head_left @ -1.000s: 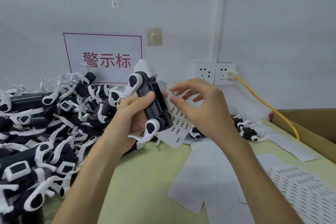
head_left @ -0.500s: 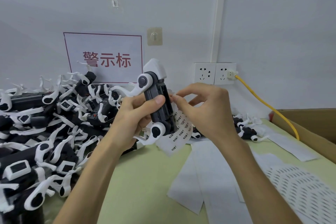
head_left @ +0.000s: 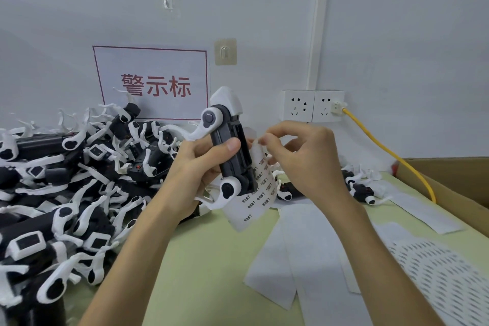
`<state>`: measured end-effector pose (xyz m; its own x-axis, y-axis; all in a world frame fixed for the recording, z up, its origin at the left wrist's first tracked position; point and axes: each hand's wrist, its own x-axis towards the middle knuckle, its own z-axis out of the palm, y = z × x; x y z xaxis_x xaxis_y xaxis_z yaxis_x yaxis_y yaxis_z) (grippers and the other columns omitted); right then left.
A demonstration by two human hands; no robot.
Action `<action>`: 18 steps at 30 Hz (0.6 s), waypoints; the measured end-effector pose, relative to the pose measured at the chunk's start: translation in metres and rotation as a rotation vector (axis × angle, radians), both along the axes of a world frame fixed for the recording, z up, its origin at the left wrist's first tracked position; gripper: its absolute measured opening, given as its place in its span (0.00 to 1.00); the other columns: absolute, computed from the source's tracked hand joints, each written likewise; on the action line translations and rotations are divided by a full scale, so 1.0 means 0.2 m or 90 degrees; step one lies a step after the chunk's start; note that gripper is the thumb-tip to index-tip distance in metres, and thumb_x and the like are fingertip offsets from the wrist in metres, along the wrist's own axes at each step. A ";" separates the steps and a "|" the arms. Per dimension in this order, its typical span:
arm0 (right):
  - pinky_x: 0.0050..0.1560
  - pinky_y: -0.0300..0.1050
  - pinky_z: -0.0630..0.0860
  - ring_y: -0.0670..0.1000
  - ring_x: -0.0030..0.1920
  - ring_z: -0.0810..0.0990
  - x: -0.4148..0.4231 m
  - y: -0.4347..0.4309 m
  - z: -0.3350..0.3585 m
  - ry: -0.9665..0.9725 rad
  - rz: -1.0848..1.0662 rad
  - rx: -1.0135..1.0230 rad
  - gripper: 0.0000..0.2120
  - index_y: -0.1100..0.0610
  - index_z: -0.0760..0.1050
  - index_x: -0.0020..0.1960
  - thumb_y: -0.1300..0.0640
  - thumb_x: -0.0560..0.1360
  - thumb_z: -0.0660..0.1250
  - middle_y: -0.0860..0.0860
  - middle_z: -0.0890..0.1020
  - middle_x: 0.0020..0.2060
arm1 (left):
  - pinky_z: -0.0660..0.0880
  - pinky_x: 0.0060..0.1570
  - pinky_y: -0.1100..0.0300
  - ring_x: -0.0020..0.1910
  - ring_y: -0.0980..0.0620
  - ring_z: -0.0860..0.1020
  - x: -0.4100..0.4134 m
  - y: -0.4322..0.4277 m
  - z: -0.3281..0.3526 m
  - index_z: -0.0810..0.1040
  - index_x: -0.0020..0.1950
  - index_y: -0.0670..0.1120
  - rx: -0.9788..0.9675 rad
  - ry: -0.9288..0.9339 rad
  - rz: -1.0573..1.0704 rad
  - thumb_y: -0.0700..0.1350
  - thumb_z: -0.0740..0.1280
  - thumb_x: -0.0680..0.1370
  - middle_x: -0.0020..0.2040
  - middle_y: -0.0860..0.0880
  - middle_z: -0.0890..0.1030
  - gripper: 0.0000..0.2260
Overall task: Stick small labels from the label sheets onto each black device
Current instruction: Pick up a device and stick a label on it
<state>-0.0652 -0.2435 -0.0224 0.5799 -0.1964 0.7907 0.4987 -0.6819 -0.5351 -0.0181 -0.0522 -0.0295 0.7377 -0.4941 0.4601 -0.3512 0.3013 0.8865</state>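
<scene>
Finding 1, risks. At the left a pile of devices point(head_left: 79, 180) lies loosely heaped, white arms tangled, spreading toward the near edge of the table point(head_left: 206, 259). The left forearm passes just beside it, and a careless sweep could drag units off the heap.

The left hand point(head_left: 195, 167) grasps one black device point(head_left: 232, 151) upright above the table, with the thumb pressed across its dark face and the other fingers wrapped behind. The thumb covers part of that face, so a label put down there could land crooked or half on the thumb. The device's white hinged arms stick out top and bottom, and either may snag the paper.

The label sheet point(head_left: 259, 193) hangs curled against the device's right side, its lower end free. A sharp tug could tear it or fold a label onto itself.

The right hand point(head_left: 304, 161) pinches thumb and forefinger at the sheet's upper edge (whether a label is already lifted cannot be told). A weak pinch would drop the label among the backing strips point(head_left: 277, 259) lying at the near right.

Finding 2, position. The device sits centred in the left grasp. The sheet lies between the two hands, touching the device, with its top at the right fingertips.
</scene>
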 end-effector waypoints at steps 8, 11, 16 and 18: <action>0.38 0.51 0.81 0.47 0.33 0.85 -0.02 0.01 0.01 0.026 0.030 -0.016 0.04 0.46 0.83 0.43 0.48 0.72 0.77 0.39 0.85 0.38 | 0.82 0.51 0.53 0.50 0.46 0.86 0.00 0.00 0.00 0.88 0.51 0.50 -0.035 -0.009 -0.030 0.55 0.70 0.73 0.52 0.47 0.87 0.13; 0.37 0.50 0.80 0.46 0.33 0.85 -0.02 0.02 0.01 0.020 0.018 -0.020 0.03 0.47 0.83 0.42 0.50 0.72 0.76 0.40 0.85 0.37 | 0.82 0.53 0.52 0.51 0.46 0.85 0.00 0.00 0.00 0.88 0.51 0.49 -0.027 -0.015 -0.036 0.55 0.70 0.74 0.53 0.45 0.87 0.13; 0.36 0.52 0.80 0.46 0.31 0.84 -0.02 0.01 0.01 0.015 0.008 -0.018 0.03 0.48 0.84 0.39 0.51 0.71 0.73 0.41 0.84 0.35 | 0.81 0.48 0.56 0.48 0.45 0.86 0.00 0.00 0.00 0.88 0.50 0.48 -0.025 -0.012 -0.038 0.54 0.70 0.73 0.49 0.45 0.87 0.13; 0.36 0.53 0.81 0.47 0.31 0.84 -0.02 0.01 0.01 0.012 0.014 -0.010 0.03 0.49 0.84 0.39 0.52 0.71 0.72 0.41 0.84 0.35 | 0.81 0.48 0.55 0.47 0.45 0.86 0.01 0.00 0.00 0.88 0.50 0.48 -0.027 -0.009 -0.037 0.54 0.70 0.73 0.48 0.45 0.87 0.13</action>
